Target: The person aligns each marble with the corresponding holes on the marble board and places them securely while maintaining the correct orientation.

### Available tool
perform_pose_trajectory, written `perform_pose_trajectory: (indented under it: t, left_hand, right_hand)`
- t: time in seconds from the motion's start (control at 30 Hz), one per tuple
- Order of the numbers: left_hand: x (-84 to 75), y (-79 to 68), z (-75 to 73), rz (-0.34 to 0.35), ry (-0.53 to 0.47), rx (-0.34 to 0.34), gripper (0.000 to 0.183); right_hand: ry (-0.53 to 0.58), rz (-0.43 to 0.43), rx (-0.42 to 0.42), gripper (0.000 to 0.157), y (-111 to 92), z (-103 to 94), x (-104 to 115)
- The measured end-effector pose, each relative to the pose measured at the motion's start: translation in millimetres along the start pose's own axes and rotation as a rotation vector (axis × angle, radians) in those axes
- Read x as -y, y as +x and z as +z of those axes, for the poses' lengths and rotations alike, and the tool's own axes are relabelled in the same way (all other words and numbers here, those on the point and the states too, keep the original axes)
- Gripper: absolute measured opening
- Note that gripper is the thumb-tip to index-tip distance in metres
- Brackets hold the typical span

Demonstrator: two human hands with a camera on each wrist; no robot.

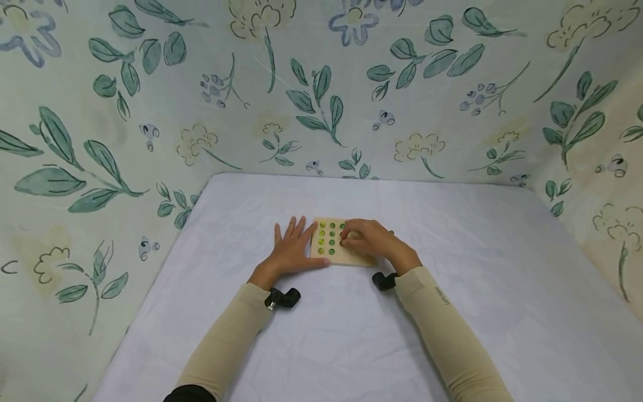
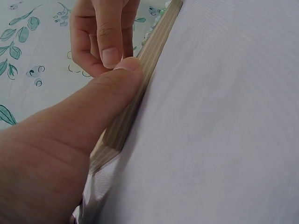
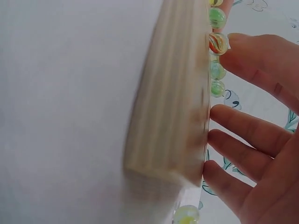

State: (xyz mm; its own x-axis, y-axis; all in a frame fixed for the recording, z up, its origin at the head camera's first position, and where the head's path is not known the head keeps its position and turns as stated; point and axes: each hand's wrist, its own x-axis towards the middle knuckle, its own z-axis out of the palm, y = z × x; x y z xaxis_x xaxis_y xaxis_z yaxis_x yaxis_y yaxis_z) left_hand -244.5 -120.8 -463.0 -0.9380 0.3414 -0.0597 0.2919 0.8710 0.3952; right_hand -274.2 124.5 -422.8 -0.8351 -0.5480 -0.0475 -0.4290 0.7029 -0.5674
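A pale wooden board (image 1: 351, 258) lies on the table, with rows of glass marbles (image 1: 332, 234) in its holes, yellowish at the left and green beside them. My left hand (image 1: 291, 251) is spread at the board's left side, its thumb (image 2: 117, 79) against the near edge. Over the board's right half, my right hand (image 1: 374, 240) pinches an orange-striped marble (image 3: 218, 43) between thumb and forefinger, at the board's surface. The other right fingers (image 3: 247, 126) touch the top of the board. That hand hides part of the holes in the head view.
A loose yellow-green marble (image 3: 186, 215) lies beyond the board's right end. White cloth (image 1: 331, 335) covers the table. A wall with a leaf and flower pattern (image 1: 321, 95) rises behind the far edge.
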Motion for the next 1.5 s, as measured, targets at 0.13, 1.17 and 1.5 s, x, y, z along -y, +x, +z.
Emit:
perform_pose_trajectory:
  t: [0.13,1.17,1.5]
  left_hand:
    - [-1.0,0.2,1.4,-0.002,-0.007,0.006,0.112]
    - [-1.6,-1.2,-0.6,0.005,-0.002,-0.014,0.11]
    - [-0.2,-0.9,-1.1,0.003,-0.01,-0.004,0.111]
  right_hand:
    - [-0.008,-0.04,-0.017,0.014,-2,-2.4,0]
    - [0.008,0.135,-0.155,0.014,-48,-40.4,-29]
    - [0.006,0.193,-0.179,0.017,-55,-47.5,-51]
